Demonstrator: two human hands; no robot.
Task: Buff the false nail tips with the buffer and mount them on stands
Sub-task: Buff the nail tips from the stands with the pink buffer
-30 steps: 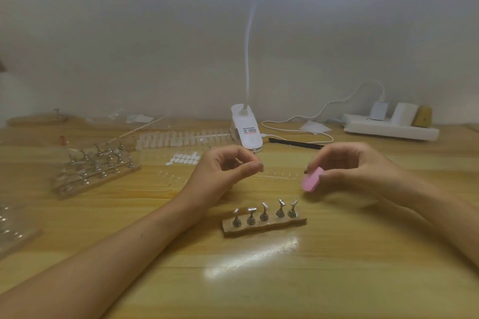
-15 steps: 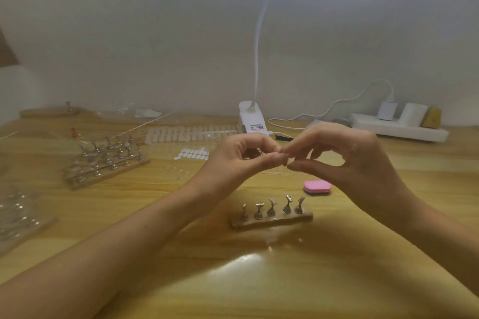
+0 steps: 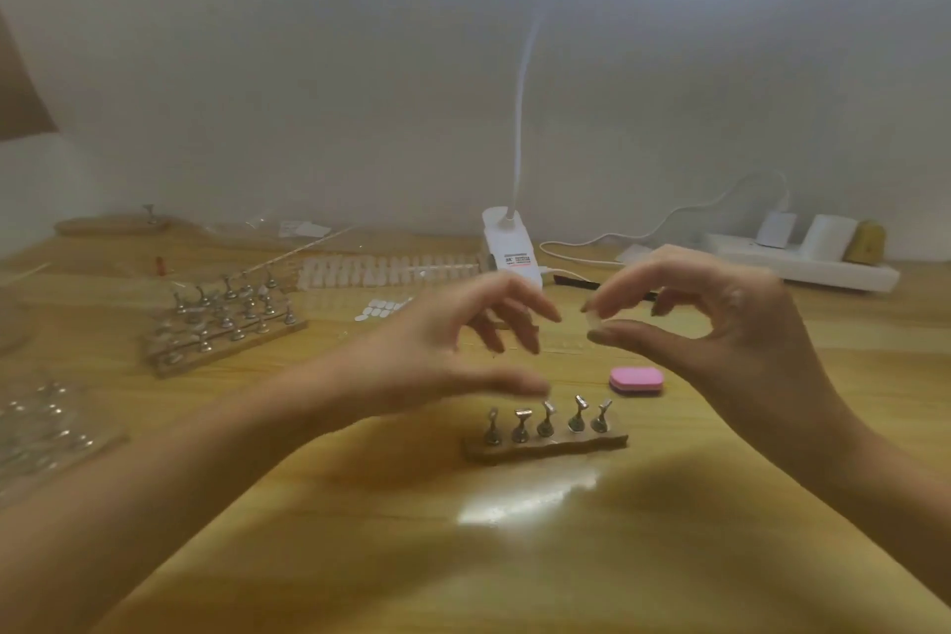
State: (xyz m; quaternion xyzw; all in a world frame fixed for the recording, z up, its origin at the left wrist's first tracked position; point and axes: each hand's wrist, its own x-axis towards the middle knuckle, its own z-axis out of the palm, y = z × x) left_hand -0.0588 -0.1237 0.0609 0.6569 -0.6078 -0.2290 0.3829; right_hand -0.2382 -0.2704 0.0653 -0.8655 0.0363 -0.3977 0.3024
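Pinching a tiny, pale nail tip (image 3: 596,322), the right hand (image 3: 731,340) hovers.

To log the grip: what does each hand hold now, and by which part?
The right hand pinches a nail tip by one end, between thumb and forefinger. The left hand holds nothing.

The small, pale, translucent false nail tip (image 3: 595,322) sat pinched between the thumb and forefinger of my right hand (image 3: 720,340), held up above the table. The pink oval buffer (image 3: 635,380) lay flat on the wood, just behind the right end of the near stand (image 3: 545,447), a wooden strip carrying five small metal holders in a row. More false nail tips (image 3: 381,269) lay in rows further back. A second stand (image 3: 226,330) with several rows of holders stood to the left, too blurred to read closely.
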